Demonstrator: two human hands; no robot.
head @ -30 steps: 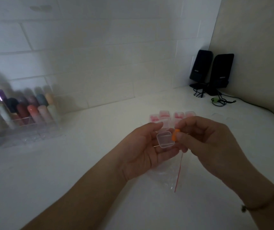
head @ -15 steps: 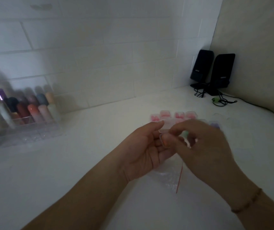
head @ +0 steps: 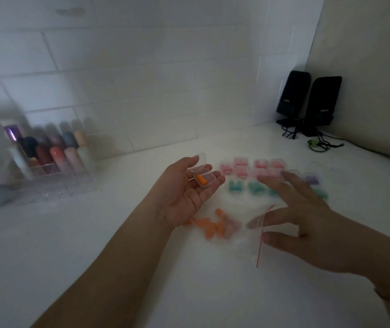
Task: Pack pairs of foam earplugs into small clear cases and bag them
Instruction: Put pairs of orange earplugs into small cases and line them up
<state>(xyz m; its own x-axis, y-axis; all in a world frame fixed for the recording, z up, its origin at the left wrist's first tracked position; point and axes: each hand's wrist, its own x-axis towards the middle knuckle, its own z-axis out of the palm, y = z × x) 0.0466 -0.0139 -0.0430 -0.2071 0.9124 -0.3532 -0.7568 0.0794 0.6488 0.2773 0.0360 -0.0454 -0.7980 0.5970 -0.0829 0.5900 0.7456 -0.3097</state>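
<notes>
A small clear case [head: 203,176] lies open just left of the frame's centre, resting on the fingers of the left hand [head: 184,197]. Its lid is swung up toward the upper left, and its base holds one orange earplug [head: 200,180], whose long axis runs from upper left to lower right. The left hand is palm up, forearm coming in from the lower left, fingers reaching toward the upper right and only lightly bent, cradling the case rather than clamping it.

The right hand [head: 307,223] hovers right of centre, palm down, motion-blurred, with fingers spread wide and pointing left; it holds nothing. Beneath its fingers lies a clear bag [head: 243,235] with a red seal strip, flat on the white counter [head: 94,233]. A loose heap of orange earplugs [head: 213,227] sits at the bag's left end, just below the left wrist; whether they are inside the bag cannot be told.

Beyond the hands, filled cases stand in rows: pink ones [head: 253,167] behind, teal ones [head: 246,187] in front. An organiser of coloured tubes [head: 54,157] stands at the left, and two black speakers [head: 307,100] at the upper right.
</notes>
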